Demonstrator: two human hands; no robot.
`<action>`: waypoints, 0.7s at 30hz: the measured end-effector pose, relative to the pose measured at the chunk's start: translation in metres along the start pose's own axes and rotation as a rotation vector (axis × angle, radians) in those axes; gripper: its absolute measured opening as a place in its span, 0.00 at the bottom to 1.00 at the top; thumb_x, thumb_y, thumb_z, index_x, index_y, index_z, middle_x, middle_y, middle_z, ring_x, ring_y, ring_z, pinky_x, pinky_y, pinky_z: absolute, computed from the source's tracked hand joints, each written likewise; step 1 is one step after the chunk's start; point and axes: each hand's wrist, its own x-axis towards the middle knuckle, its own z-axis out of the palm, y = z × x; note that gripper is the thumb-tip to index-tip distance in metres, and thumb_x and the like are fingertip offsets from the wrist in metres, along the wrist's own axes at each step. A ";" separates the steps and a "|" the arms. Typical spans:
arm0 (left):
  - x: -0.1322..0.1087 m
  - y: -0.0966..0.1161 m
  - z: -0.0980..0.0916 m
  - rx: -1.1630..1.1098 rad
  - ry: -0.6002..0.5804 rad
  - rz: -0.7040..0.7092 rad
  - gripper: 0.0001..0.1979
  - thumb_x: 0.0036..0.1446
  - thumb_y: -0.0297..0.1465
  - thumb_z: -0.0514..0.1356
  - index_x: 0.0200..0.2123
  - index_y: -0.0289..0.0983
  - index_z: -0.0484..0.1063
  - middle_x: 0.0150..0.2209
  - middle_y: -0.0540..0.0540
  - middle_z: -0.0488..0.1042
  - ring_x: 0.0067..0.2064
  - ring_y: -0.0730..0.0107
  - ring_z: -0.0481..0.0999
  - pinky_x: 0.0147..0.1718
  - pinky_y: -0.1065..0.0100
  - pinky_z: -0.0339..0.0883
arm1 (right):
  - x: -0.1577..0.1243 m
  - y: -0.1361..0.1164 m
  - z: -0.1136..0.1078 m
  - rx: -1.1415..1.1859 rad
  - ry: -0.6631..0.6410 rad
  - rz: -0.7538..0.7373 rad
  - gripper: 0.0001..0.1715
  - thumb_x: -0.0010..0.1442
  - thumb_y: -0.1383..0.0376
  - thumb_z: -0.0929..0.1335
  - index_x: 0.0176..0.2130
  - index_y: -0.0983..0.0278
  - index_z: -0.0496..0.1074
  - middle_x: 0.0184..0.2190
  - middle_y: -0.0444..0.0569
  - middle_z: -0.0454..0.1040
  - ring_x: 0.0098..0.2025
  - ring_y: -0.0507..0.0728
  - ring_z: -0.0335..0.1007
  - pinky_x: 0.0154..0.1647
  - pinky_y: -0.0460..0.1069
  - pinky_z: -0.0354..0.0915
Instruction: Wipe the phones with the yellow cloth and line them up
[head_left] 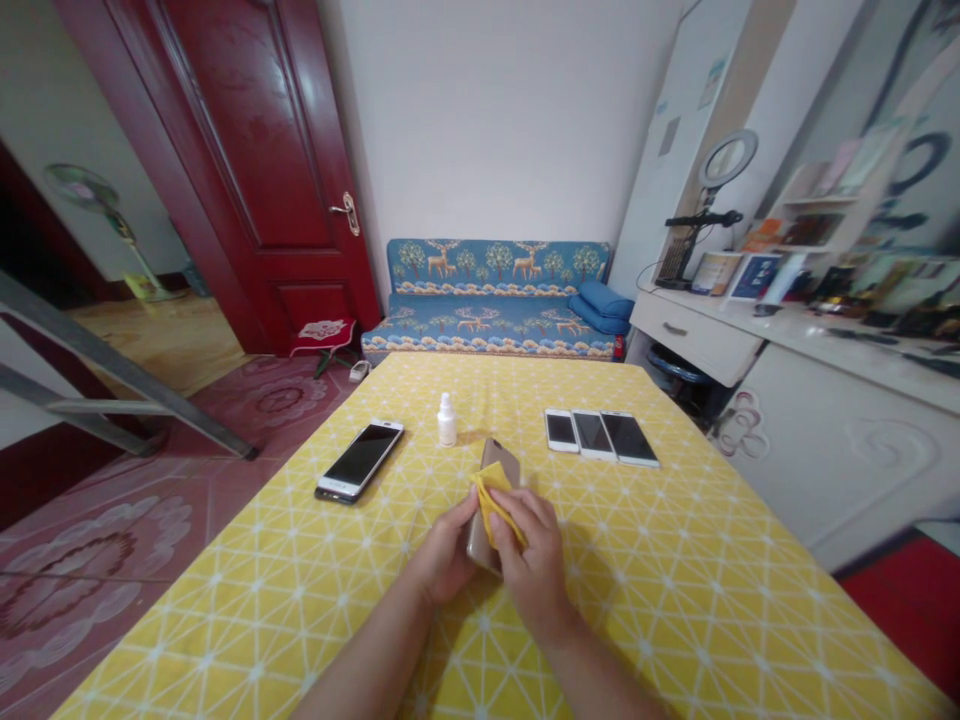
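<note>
My left hand (448, 555) grips the lower edge of a gold-backed phone (498, 462), tilted up off the yellow tablecloth (675, 560). My right hand (534, 555) pinches a small yellow cloth (495, 500) and presses it against the phone's back. A small white dropper bottle (447, 420) stands just beyond the phone. To the left a phone with a black screen (360, 460) lies face up. To the right three phones (600, 436) lie side by side, screens up.
The table's far edge faces a blue patterned sofa (487, 300). A red door (255, 170) stands open at the left, with a metal ladder (112, 390) leaning nearby. A white desk (787, 350) with a ring light (727, 160) and clutter runs along the right.
</note>
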 end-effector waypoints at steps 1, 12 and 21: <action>0.000 0.002 -0.001 -0.015 0.010 0.020 0.16 0.60 0.39 0.56 0.39 0.32 0.76 0.36 0.42 0.79 0.38 0.66 0.78 0.41 0.67 0.68 | -0.001 -0.002 0.001 0.005 -0.005 -0.012 0.16 0.62 0.66 0.65 0.49 0.57 0.73 0.40 0.49 0.74 0.43 0.58 0.69 0.45 0.56 0.65; 0.003 0.013 -0.004 -0.226 -0.016 0.124 0.23 0.60 0.42 0.53 0.49 0.27 0.69 0.41 0.37 0.77 0.45 0.62 0.76 0.46 0.66 0.69 | -0.003 -0.016 0.000 -0.118 -0.099 -0.257 0.17 0.59 0.73 0.63 0.46 0.58 0.72 0.34 0.47 0.73 0.39 0.57 0.67 0.44 0.56 0.60; 0.001 0.018 -0.010 -0.216 0.038 0.139 0.24 0.62 0.41 0.50 0.55 0.32 0.67 0.41 0.39 0.79 0.40 0.61 0.78 0.41 0.60 0.71 | 0.006 0.003 -0.011 -0.261 -0.018 -0.157 0.15 0.60 0.71 0.62 0.43 0.59 0.73 0.35 0.47 0.73 0.39 0.57 0.66 0.43 0.55 0.57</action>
